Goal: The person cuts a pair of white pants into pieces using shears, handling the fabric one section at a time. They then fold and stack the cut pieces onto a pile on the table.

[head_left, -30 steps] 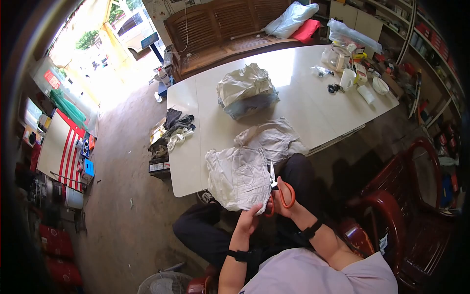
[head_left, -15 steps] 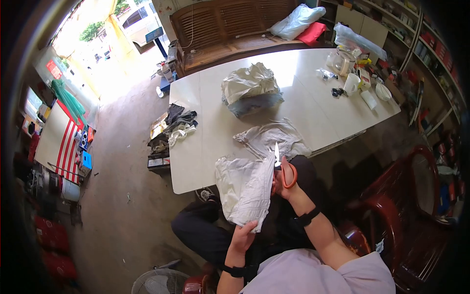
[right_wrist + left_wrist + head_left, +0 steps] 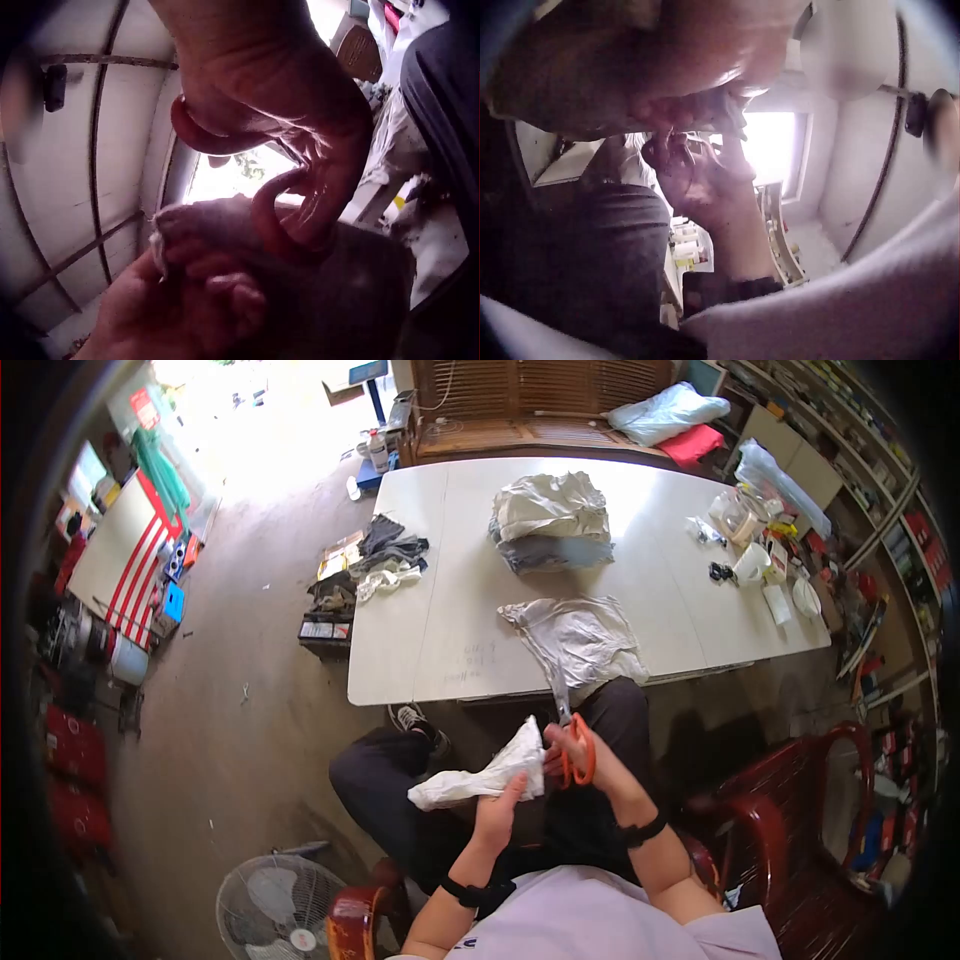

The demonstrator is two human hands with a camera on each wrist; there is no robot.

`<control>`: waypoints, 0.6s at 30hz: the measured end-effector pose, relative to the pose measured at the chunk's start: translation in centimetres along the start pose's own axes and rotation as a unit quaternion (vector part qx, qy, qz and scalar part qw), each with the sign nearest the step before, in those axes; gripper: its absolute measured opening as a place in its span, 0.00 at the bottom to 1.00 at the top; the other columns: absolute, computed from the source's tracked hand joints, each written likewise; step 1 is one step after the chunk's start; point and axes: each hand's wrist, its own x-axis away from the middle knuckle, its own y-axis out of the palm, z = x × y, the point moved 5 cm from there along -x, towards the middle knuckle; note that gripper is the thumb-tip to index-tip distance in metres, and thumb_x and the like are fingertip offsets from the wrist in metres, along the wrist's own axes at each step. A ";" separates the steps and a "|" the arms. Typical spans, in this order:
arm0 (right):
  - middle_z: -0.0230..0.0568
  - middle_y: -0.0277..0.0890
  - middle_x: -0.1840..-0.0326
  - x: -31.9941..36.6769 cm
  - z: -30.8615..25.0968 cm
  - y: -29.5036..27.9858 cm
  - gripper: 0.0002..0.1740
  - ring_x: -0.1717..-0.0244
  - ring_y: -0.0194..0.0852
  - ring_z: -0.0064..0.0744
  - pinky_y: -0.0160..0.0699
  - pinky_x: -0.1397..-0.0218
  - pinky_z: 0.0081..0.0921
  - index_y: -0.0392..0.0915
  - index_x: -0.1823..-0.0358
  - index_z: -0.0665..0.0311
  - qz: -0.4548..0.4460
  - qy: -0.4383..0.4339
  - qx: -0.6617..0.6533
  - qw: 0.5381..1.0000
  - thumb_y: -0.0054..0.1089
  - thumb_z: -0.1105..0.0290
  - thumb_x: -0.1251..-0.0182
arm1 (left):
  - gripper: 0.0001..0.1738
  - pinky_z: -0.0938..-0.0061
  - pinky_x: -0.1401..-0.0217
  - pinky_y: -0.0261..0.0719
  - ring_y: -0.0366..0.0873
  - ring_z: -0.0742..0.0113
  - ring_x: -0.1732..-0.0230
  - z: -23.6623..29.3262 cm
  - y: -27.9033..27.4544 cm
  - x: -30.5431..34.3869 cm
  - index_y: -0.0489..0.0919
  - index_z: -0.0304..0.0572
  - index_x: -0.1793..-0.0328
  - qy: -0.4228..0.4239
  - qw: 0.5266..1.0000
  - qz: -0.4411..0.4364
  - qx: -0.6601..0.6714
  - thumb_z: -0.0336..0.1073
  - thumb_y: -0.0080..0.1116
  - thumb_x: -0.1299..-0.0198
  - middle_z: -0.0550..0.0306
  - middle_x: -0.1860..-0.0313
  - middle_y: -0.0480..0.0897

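In the head view my left hand (image 3: 493, 818) grips a crumpled white cloth (image 3: 480, 782) over the lap, thumb on top. Just right of it, my right hand (image 3: 600, 760) holds scissors by their orange handles (image 3: 583, 748), blades pointing away toward the table edge. Its fingertips are right beside the cloth's edge. The right wrist view shows the handle loops (image 3: 281, 225) around the right hand, with the left hand (image 3: 180, 300) pinching the cloth (image 3: 337, 292) below. A second white cloth (image 3: 590, 640) lies spread at the table's near edge.
On the white table (image 3: 430, 630) stands a pile of folded cloth (image 3: 550, 510). Dark rags (image 3: 390, 545) lie at its left end, a mug (image 3: 752, 563) and small items at the right. A fan (image 3: 275, 910) stands low left, a wooden chair (image 3: 800, 800) to the right.
The white cloth hung spread out between both hands; now it is bunched in the left hand, lower and turned sideways. The right hand has moved down with the scissors. The head view has shifted.
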 end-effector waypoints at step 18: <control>0.36 0.78 0.56 1.1 -17.6 -2.4 0.25 0.57 0.74 0.24 0.73 0.52 0.24 0.74 0.50 0.72 -0.108 -0.293 -0.034 0.949 0.66 0.68 0.49 | 0.18 0.67 0.38 0.68 0.75 0.68 0.46 7.8 4.2 -7.7 0.71 0.47 0.40 0.113 0.936 0.010 0.333 0.32 0.53 0.36 0.61 0.47 0.78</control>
